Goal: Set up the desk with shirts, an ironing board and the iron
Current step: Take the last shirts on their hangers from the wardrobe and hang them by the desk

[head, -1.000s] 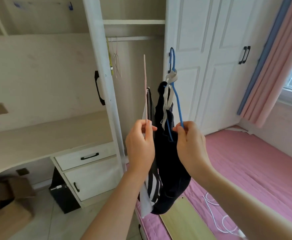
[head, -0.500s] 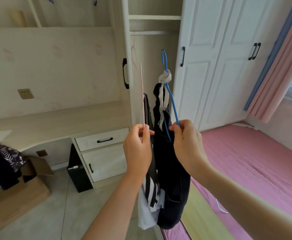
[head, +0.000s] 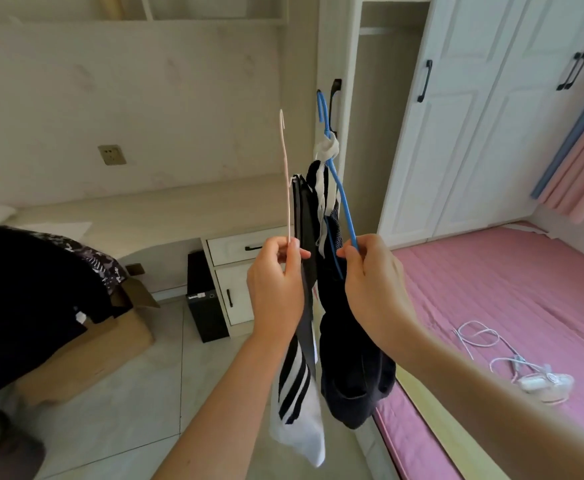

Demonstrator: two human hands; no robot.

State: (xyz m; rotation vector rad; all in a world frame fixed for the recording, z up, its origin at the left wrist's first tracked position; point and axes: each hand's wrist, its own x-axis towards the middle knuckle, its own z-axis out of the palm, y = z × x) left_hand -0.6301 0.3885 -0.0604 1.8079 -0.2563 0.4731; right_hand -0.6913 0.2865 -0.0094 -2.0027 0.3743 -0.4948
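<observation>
1. Hands, two: left hand [head: 276, 282] is pinched on one pink hanger [head: 285, 174]; right hand [head: 373, 282] is pinched on one blue hanger [head: 342, 199].
2. Shirts, two, hung mid-scene between the hands: one striped shirt [head: 295, 386] at left, one dark shirt [head: 353, 382] at right.
3. Desk [head: 166, 213], one, is set far left.
4. Iron [head: 543, 384], one, white, is laid on the pink bed [head: 491, 282] at right.
5. Box [head: 103, 344], one, is stood on the floor at left.

You faced a pale wall [head: 166, 98] above a bench [head: 166, 209] with drawers [head: 238, 247]. White wardrobe doors [head: 474, 133] stood right, beside pink curtains [head: 581, 168], a pink bed [head: 491, 289] and tiled floor [head: 152, 393].
</observation>
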